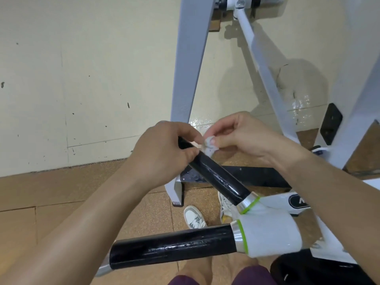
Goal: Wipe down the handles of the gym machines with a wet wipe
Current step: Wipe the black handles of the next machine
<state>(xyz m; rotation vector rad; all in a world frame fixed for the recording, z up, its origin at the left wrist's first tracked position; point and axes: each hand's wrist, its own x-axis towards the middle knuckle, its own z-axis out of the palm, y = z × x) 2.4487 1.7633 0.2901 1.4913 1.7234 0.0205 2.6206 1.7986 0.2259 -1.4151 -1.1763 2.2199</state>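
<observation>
Two glossy black handles branch from a white machine arm (pixel 269 233) with silver and green collars. The upper handle (pixel 218 175) slants up to the left; the lower handle (pixel 170 248) lies nearly level in front of me. A small crumpled white wet wipe (pixel 208 147) sits at the far end of the upper handle. My left hand (pixel 164 153) has its fingers curled round that end of the handle and touches the wipe. My right hand (pixel 238 136) pinches the wipe between thumb and fingertips from the right.
White frame posts (pixel 189 79) of the machine rise ahead against a cream wall (pixel 82 79). A black base bar (pixel 257 175) lies on the tan tiled floor. My white shoes (pixel 194 218) show below the handles. A dark seat pad (pixel 308 272) sits at bottom right.
</observation>
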